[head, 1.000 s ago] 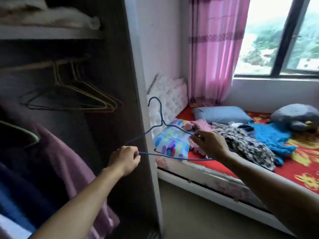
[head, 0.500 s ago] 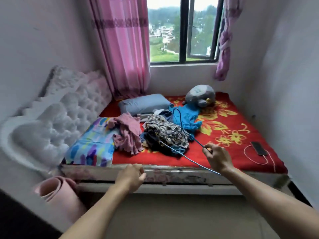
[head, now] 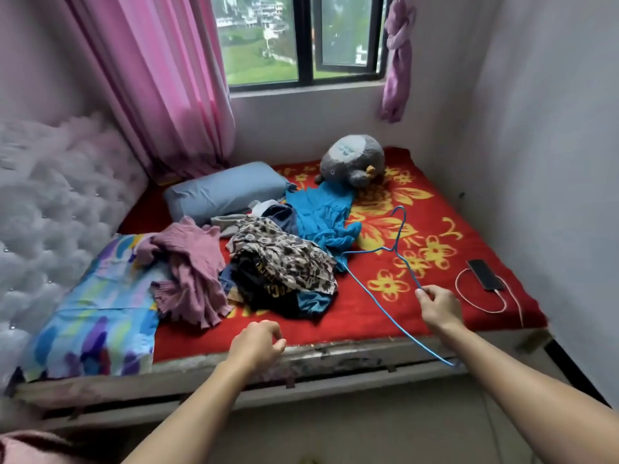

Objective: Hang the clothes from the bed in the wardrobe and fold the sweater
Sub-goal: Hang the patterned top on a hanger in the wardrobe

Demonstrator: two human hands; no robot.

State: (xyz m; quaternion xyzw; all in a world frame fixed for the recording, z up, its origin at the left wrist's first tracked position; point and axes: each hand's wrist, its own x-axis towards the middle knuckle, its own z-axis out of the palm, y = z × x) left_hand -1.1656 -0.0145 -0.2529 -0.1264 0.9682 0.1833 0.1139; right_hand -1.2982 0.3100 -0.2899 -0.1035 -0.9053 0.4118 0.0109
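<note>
Blue wire hanger (head: pixel 398 249) pinched in rt hand (head: pixel 438 304) fingers; lt hand (head: pixel 256 343) loosely curled, empty

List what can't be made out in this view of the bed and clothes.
- Head view: clothes low in the pile are covered by the patterned top; their number is unclear.
- Wardrobe: out of frame.
- Hanger: its lower corner passes behind the right hand's forearm.
- Print on the plush toy: too small to read.

Soft daylight enters through the window (head: pixel 303 38) — the room is evenly lit, edges bowed by wide-angle distortion, slightly soft.
</note>
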